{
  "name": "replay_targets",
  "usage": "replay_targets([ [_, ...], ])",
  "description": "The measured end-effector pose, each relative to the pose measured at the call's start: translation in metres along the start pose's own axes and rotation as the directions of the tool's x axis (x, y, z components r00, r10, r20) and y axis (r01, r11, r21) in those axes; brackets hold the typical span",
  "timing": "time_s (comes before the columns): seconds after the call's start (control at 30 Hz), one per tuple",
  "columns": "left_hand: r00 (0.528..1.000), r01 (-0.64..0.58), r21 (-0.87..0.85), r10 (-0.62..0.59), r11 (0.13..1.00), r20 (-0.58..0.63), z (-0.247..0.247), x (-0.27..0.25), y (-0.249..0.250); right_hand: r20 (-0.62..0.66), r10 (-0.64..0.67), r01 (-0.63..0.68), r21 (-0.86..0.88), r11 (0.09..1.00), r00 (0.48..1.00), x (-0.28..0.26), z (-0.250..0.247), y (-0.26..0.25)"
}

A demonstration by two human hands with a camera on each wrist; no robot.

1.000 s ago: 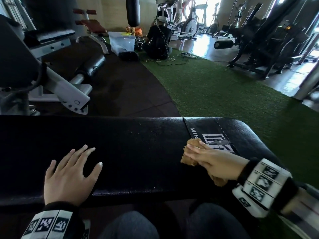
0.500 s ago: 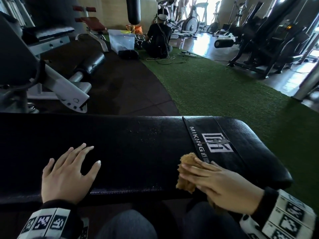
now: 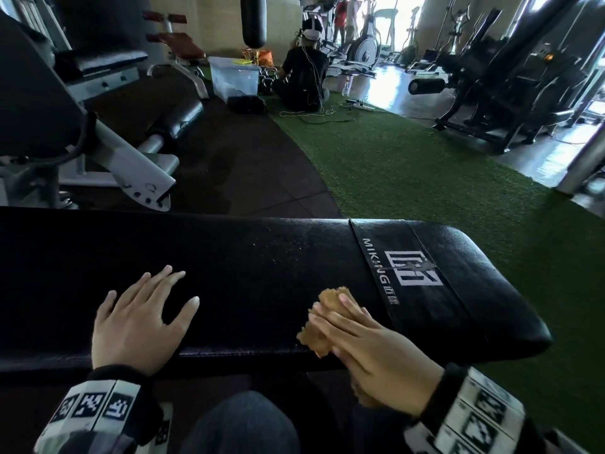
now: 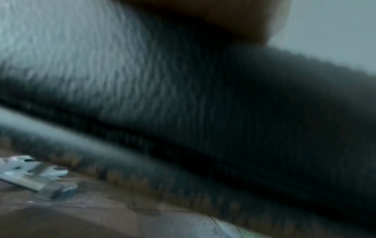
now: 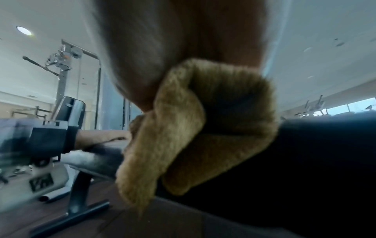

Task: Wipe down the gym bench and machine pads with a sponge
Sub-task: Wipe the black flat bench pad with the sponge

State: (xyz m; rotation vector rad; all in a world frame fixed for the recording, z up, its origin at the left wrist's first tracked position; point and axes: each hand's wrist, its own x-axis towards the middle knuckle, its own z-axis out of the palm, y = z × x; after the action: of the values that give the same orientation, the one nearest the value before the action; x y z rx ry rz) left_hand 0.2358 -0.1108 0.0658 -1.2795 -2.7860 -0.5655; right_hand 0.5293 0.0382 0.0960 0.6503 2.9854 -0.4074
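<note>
A black padded gym bench runs across the head view, with a white logo near its right end. My left hand lies flat on the pad, fingers spread. My right hand presses a tan sponge onto the pad near the front edge, left of the logo, with straight fingers; its thumb is hidden. The right wrist view shows the sponge folded under my palm against the bench. The left wrist view is blurred and filled by the pad's side.
A white-framed machine with black pads stands beyond the bench at the left. Green turf lies to the right. A person sits on the floor far back beside a clear bin. Black machines line the far right.
My right hand has slid the sponge from beside the logo toward the front edge and a little left. The left hand has stayed in place on the pad.
</note>
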Motion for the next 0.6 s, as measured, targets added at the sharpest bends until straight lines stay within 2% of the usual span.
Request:
replay_targets([
  [0.1, 0.999, -0.039, -0.044, 0.040, 0.998, 0.028, -0.008, 0.004, -0.009, -0.168, 0.001, -0.014, -0.077, 0.997, 0.986, -0.023, 0.013, 0.017],
  [0.23, 1.000, 0.004, 0.048, -0.004, 0.999, -0.004, -0.016, 0.010, -0.035, -0.333, 0.150, -0.163, -0.010, 0.987, 0.931, -0.013, 0.019, 0.020],
  [0.3, 1.000, 0.025, 0.062, -0.024, 0.998, -0.005, -0.014, 0.012, -0.040, -0.385, 0.187, -0.208, -0.014, 0.978, 0.904, 0.006, 0.022, 0.013],
  [0.37, 1.000, 0.029, 0.069, -0.029, 0.997, -0.010, -0.013, 0.014, -0.037, -0.372, 0.203, -0.222, -0.007, 0.975, 0.906, 0.028, 0.022, 0.002],
  [0.47, 0.999, 0.045, 0.053, -0.044, 0.998, -0.014, -0.014, 0.014, -0.034, -0.348, 0.163, -0.165, 0.026, 0.986, 0.923, 0.057, 0.022, -0.024],
  [0.6, 0.998, 0.050, 0.038, -0.048, 0.998, -0.031, -0.013, 0.012, -0.036, -0.397, -0.048, 0.052, -0.001, 0.999, 0.917, 0.069, 0.033, -0.065],
])
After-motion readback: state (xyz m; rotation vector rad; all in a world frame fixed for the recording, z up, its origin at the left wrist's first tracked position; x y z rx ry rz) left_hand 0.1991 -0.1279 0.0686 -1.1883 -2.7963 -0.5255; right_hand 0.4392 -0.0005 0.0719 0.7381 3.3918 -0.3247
